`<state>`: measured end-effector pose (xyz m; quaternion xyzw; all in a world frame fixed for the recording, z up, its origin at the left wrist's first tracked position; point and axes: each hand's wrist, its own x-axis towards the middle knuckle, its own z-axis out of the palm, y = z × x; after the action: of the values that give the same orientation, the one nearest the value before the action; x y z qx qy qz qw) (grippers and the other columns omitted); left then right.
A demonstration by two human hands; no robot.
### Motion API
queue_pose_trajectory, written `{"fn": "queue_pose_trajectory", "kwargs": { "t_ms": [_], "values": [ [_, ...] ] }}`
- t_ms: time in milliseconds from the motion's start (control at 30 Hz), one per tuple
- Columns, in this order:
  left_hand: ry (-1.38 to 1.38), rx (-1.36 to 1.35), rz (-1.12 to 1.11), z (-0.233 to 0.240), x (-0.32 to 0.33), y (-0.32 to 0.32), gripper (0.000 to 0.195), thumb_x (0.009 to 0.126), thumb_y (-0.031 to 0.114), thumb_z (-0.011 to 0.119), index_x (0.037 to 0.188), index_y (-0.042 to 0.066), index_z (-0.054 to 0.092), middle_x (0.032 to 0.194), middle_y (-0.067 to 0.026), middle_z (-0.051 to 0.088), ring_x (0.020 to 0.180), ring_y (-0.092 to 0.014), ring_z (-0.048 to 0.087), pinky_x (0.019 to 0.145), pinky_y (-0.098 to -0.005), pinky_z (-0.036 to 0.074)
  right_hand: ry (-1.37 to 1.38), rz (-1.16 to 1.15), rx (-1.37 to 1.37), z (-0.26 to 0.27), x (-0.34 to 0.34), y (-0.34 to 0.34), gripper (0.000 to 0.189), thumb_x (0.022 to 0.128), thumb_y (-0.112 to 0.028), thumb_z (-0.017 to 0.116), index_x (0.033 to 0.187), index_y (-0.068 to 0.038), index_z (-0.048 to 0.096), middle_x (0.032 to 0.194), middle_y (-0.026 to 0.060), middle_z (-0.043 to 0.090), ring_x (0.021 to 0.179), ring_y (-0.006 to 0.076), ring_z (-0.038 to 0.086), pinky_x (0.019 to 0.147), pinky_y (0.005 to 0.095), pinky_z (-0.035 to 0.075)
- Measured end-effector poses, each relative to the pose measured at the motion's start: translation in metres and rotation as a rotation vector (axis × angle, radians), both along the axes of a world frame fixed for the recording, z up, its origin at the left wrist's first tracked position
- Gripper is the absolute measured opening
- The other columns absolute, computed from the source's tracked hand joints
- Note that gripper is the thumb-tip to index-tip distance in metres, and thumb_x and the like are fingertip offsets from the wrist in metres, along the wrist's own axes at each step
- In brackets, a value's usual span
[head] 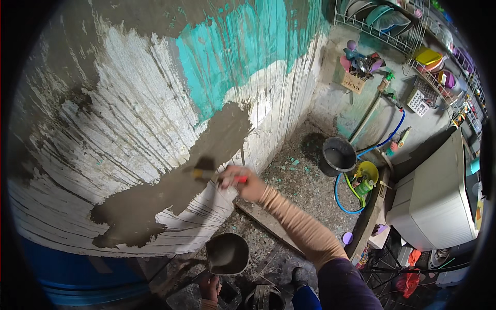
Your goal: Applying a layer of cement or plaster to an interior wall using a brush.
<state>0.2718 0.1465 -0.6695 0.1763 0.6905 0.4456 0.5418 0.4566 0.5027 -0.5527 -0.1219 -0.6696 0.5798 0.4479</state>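
My right hand (242, 182) grips a paintbrush (203, 174) with a red handle end, its bristles at a band of wet grey cement (155, 197) on the wall. Part of the brush and the fingers are blurred. The wall (131, 100) is rough white with dark drips, and a turquoise painted patch (232, 50) lies higher up. At the bottom, my left hand (210, 287) is closed on the handle of a dark pan-shaped container (227, 254) holding grey mix. This container is below the cement band, near the wall's foot.
A black bucket (338, 156) stands by a pipe and a blue hose (393, 133). A wooden plank (271, 228) lies under my right arm. Another bucket (264, 298) is near my foot. At left is a blue container (85, 277); dish racks (372, 29) hang at upper right.
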Motion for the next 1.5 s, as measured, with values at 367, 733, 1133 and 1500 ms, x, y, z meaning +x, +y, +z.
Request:
{"fn": "queue_pose_trajectory", "kwargs": {
  "t_ms": [367, 733, 1133, 1500],
  "values": [
    [0.031, 0.020, 0.022, 0.023, 0.014, -0.007, 0.015, 0.086, 0.015, 0.054, 0.077, 0.003, 0.056, 0.057, -0.0057, 0.046, 0.038, -0.013, 0.039, 0.035, -0.0270, 0.029, 0.451, -0.840, -0.118, 0.046, 0.046, 0.088, 0.018, 0.091, -0.013, 0.059, 0.099, 0.002, 0.054, 0.085, 0.0096, 0.061, 0.075, 0.0151, 0.062, 0.071, 0.0281, 0.053],
    [0.035, -0.057, 0.048, 0.005, 0.003, -0.008, 0.026, 0.084, 0.018, 0.060, 0.065, 0.002, 0.051, 0.051, -0.0060, 0.043, 0.036, -0.016, 0.037, 0.037, -0.0314, 0.027, -0.117, -0.197, 0.158, 0.023, -0.011, -0.030, 0.014, 0.087, -0.012, 0.063, 0.096, -0.002, 0.059, 0.075, 0.0089, 0.055, 0.069, 0.0146, 0.056, 0.066, 0.0279, 0.046],
    [0.057, -0.022, 0.071, 0.030, 0.024, 0.010, 0.025, 0.083, 0.022, 0.062, 0.069, 0.003, 0.054, 0.051, -0.0037, 0.044, 0.037, -0.014, 0.041, 0.035, -0.0279, 0.029, 0.085, -0.860, 0.022, 0.028, 0.026, 0.042, 0.020, 0.090, -0.020, 0.061, 0.086, -0.002, 0.055, 0.079, 0.0067, 0.058, 0.075, 0.0126, 0.052, 0.068, 0.0273, 0.043],
    [0.170, 0.004, -0.066, 0.048, 0.025, 0.068, 0.023, 0.084, 0.022, 0.063, 0.071, 0.005, 0.056, 0.053, -0.0012, 0.049, 0.039, -0.010, 0.041, 0.038, -0.0260, 0.031, -0.806, -0.146, 0.340, -0.043, 0.027, -0.136, 0.031, 0.082, -0.024, 0.061, 0.107, -0.005, 0.061, 0.072, 0.0201, 0.062, 0.068, 0.0340, 0.063, 0.066, 0.0398, 0.051]
  ]
}}
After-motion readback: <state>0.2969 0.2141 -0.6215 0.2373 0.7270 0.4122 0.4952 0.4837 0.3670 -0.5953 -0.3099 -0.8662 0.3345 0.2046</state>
